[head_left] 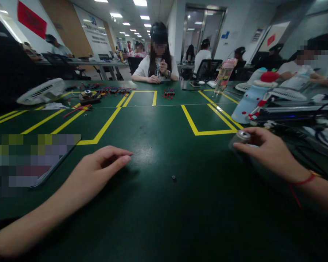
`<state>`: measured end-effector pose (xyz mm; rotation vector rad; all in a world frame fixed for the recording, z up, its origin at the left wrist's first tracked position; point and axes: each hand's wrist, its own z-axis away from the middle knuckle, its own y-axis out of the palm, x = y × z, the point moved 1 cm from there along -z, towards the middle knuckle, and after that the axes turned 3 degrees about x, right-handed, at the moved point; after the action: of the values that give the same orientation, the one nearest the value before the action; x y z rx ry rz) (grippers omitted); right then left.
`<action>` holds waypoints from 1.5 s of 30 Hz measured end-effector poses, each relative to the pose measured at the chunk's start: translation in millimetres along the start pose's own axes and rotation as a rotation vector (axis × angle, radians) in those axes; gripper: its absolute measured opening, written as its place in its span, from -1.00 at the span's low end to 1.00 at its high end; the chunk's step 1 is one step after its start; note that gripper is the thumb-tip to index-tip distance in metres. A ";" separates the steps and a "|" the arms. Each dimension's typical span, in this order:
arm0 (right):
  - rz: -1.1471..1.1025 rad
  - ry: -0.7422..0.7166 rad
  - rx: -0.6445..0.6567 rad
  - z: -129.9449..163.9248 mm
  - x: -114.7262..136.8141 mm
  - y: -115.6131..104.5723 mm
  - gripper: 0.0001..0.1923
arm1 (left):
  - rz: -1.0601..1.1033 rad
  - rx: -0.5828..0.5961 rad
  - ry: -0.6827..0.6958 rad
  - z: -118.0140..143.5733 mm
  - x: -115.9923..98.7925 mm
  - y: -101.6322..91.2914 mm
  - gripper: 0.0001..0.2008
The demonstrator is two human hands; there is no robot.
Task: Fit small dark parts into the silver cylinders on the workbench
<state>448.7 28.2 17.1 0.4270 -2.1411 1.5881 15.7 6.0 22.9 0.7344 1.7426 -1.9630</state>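
On the right, my right hand (265, 149) is closed around a small silvery cylinder (243, 135) with a round hole in its top. The lower part of that cylinder is blurred, so its exact kind is unclear. My left hand (104, 163) is over the left-middle of the dark green table (158, 218), with fingers stretched forward, the thumb close under the index finger and nothing visible between them. A tiny dark ring-shaped part (174, 177) lies on the table between my two hands.
A flat, pixelated item (35, 160) lies at left. Yellow tape (213, 132) marks the table. A blue bottle with a red top (248, 100), a white fan (41, 91) and black cables (314, 142) stand or lie around. Red-wired parts (169, 94) lie farther back, before a seated person (155, 69).
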 end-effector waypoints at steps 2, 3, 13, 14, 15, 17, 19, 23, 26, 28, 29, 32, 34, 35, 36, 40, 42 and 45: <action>0.071 0.118 -0.072 -13.8 -39.8 -15.5 -0.44 | -0.025 -0.047 -0.072 1.1 17.9 -8.5 -0.57; 0.084 0.150 -0.084 -18.4 -54.9 -20.8 -0.45 | -0.035 -0.054 -0.091 1.2 23.7 -9.9 -0.56; 0.117 -0.517 0.159 31.5 63.7 39.8 -0.49 | -0.024 -0.044 -0.115 -0.5 19.4 -4.8 -0.54; 0.049 -0.563 0.285 40.2 84.3 52.6 -0.49 | -0.027 -0.039 -0.115 -0.4 20.2 -4.9 -0.53; 0.001 -0.609 0.356 47.2 101.2 63.2 -0.55 | -0.031 -0.032 -0.111 -0.2 21.0 -5.1 -0.53; -0.048 -0.654 0.420 53.1 121.0 74.6 -0.69 | -0.035 -0.022 -0.099 0.2 21.9 -5.3 -0.54; -0.056 -0.650 0.403 47.9 120.8 70.0 -0.76 | -0.037 -0.023 -0.088 0.6 21.2 -5.5 -0.55; 0.079 -0.536 0.128 16.2 73.0 21.7 -0.71 | -0.053 -0.023 -0.080 -0.4 17.9 -5.4 -0.56; 0.263 -0.401 -0.157 -6.1 18.3 -20.9 -0.72 | -0.058 -0.018 -0.071 -2.0 19.0 -4.0 -0.56; 0.382 -0.253 -0.214 -14.9 -15.6 -39.8 -0.72 | -0.059 -0.019 -0.067 -2.9 22.4 -2.7 -0.56; 0.437 -0.171 -0.210 -17.5 -29.6 -45.7 -0.71 | -0.060 -0.021 -0.065 -3.3 24.5 -2.1 -0.55; 0.495 0.007 -0.159 -20.9 -55.1 -53.3 -0.65 | -0.060 -0.019 -0.074 -3.6 29.6 -1.1 -0.54; 0.490 0.058 -0.164 -22.2 -59.4 -54.4 -0.62 | -0.050 -0.013 -0.087 -3.3 30.2 -1.1 -0.55; 0.492 0.082 -0.177 -22.9 -59.3 -54.6 -0.62 | -0.045 -0.011 -0.095 -3.1 29.6 -1.2 -0.55; 0.493 0.110 -0.188 -23.8 -58.6 -54.9 -0.62 | -0.040 -0.009 -0.101 -3.0 28.5 -1.3 -0.55; 0.459 0.194 -0.175 -26.3 -55.0 -54.7 -0.64 | -0.031 0.005 -0.117 -2.0 23.8 -1.7 -0.56; 0.425 0.209 -0.161 -25.6 -53.3 -53.7 -0.64 | -0.031 0.010 -0.118 -1.3 22.3 -1.7 -0.57; 0.369 0.209 -0.134 -23.0 -50.1 -51.6 -0.61 | -0.024 0.009 -0.118 -0.6 21.3 -1.7 -0.58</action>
<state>520.6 34.4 39.2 -0.1818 -2.2326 1.5782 -1.7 7.6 10.8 0.5907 1.6819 -1.9893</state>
